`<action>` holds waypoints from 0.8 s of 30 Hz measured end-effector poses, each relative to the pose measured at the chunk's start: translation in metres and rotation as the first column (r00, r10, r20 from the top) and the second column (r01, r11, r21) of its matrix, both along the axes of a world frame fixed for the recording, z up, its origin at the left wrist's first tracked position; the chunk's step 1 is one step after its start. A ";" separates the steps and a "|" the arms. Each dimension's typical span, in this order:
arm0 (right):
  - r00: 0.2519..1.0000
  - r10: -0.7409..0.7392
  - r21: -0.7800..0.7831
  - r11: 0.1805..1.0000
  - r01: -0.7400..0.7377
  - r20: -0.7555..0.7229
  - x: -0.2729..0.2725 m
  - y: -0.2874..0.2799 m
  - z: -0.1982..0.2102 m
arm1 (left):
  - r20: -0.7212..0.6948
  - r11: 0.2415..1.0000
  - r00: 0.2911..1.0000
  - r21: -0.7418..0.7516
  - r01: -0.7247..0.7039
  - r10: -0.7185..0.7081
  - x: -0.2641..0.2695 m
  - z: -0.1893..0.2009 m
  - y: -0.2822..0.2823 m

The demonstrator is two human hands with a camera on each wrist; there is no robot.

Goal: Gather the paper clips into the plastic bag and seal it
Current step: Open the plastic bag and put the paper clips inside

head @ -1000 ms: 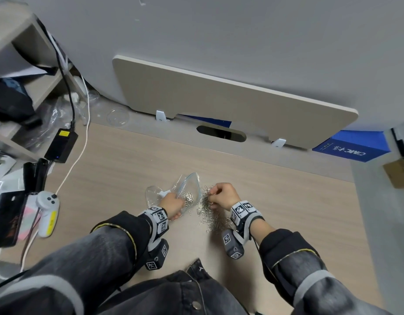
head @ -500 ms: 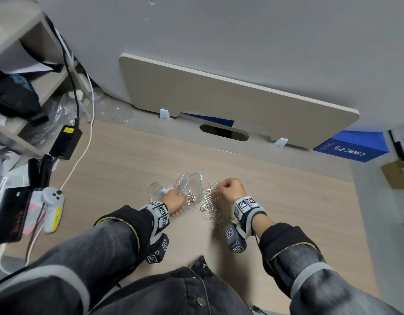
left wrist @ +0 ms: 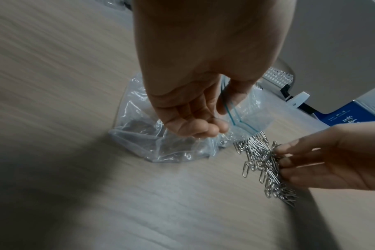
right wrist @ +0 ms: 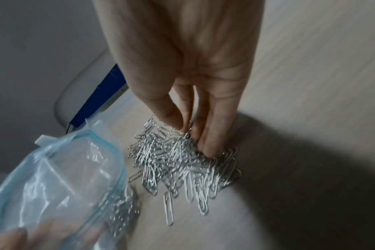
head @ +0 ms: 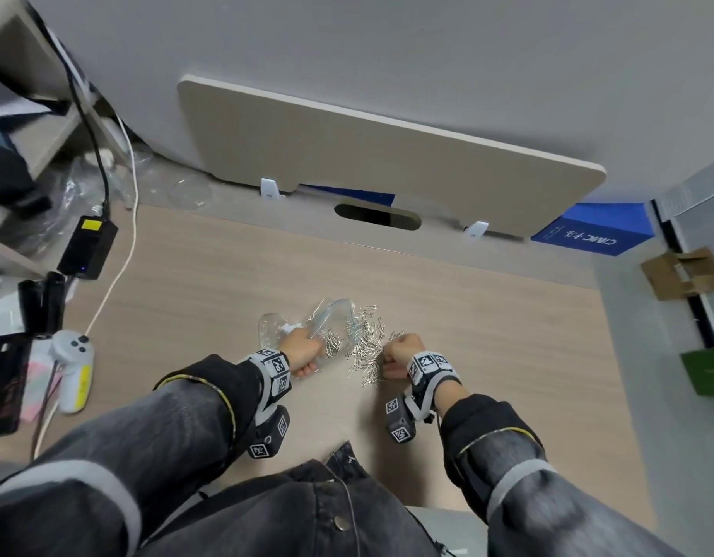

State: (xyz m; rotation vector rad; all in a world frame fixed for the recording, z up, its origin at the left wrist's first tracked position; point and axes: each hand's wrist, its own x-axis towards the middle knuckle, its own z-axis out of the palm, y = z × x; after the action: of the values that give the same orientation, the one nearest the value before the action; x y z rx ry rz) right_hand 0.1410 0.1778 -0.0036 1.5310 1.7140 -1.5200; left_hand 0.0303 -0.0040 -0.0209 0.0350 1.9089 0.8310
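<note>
A clear plastic bag (head: 335, 315) with a blue zip rim (left wrist: 231, 116) lies on the wooden desk, its mouth facing right. My left hand (head: 306, 349) pinches the rim (right wrist: 109, 148) and holds the mouth up; some clips (right wrist: 118, 208) lie inside. A pile of silver paper clips (head: 365, 353) sits just right of the mouth. My right hand (head: 392, 355) is at the pile's right side, thumb and fingers (right wrist: 210, 143) dug into the paper clips (right wrist: 182, 165) and closed on a bunch (left wrist: 265, 162).
A beige panel (head: 387, 154) stands behind the desk, with a blue box (head: 588, 235) at its right end. At the left edge are a black adapter (head: 88, 247), a white cable (head: 118, 267) and a white controller (head: 72, 367). Cardboard (head: 685, 273) sits far right.
My right hand has shifted a little nearer to me along the pile, staying closed among the clips. The left hand still holds the bag's mouth up.
</note>
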 end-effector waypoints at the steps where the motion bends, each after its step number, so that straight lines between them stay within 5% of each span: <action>1: 0.999 -0.012 -0.012 1.000 0.012 -0.031 0.000 0.001 0.003 | -0.003 1.000 1.000 -0.001 0.002 -0.002 -0.001 0.000 -0.001; 5: 0.988 0.150 0.074 0.985 -0.153 0.039 0.015 0.003 0.005 | -0.010 1.000 1.000 0.001 -0.006 0.006 -0.003 0.002 -0.004; 8: 0.845 0.520 -0.054 0.854 -0.517 0.123 0.026 -0.011 0.008 | -0.019 1.000 1.000 -0.005 -0.009 0.009 -0.004 0.004 -0.003; 10: 0.773 0.625 -0.074 0.780 -0.621 0.108 0.023 -0.021 0.005 | -0.023 1.000 1.000 -0.012 -0.010 0.010 -0.003 0.007 -0.004; 18: 0.744 0.668 0.317 0.701 -0.639 0.024 -0.015 -0.018 -0.012 | -0.057 0.998 0.997 -0.032 -0.060 0.058 -0.008 0.011 -0.009; 21: 0.704 0.701 0.549 0.545 -0.634 0.117 -0.013 -0.014 -0.010 | -0.057 0.994 0.992 -0.015 -0.110 0.109 -0.010 0.009 -0.010; 24: 0.598 0.769 0.611 0.367 -0.702 0.226 -0.011 -0.014 -0.015 | -0.059 0.991 0.989 -0.014 -0.135 0.134 -0.011 0.007 -0.012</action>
State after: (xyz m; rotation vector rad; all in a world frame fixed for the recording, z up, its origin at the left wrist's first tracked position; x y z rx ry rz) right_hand 0.1303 0.1635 -0.0186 0.6142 2.6590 -0.5022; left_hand 0.0189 -0.0163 -0.0142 -0.0818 1.9899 0.9118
